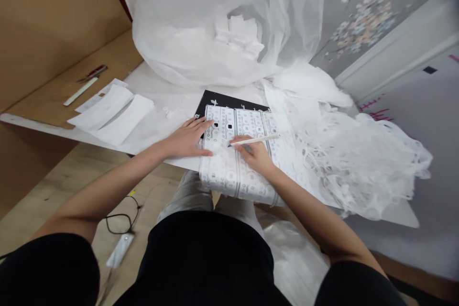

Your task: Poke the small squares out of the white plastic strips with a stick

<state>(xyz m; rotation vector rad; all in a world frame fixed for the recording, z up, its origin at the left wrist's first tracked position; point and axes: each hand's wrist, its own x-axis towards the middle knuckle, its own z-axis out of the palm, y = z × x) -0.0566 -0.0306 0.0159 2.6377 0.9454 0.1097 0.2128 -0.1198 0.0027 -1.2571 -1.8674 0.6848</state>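
A white sheet with rows of grey lace-like patterns (247, 122) lies over a black board (233, 99) and hangs past the table's front edge. Two dark square openings show in it, near my left fingers. My left hand (191, 138) rests flat with fingers spread, on the sheet's left edge and the board. In my right hand (253, 153) is a slim white pen-shaped tool (261, 138), pinched between thumb and fingers. Its dark tip points left and meets the sheet, or hovers just over it; I cannot tell which.
Behind the board stands a big translucent bag (161, 52) holding white pieces. White stringy scraps (369, 167) heap up at the right. Left are white paper sheets (118, 110), a white strip-shaped tool (81, 91) and a red-handled tool (96, 72). A power strip (120, 250) lies below.
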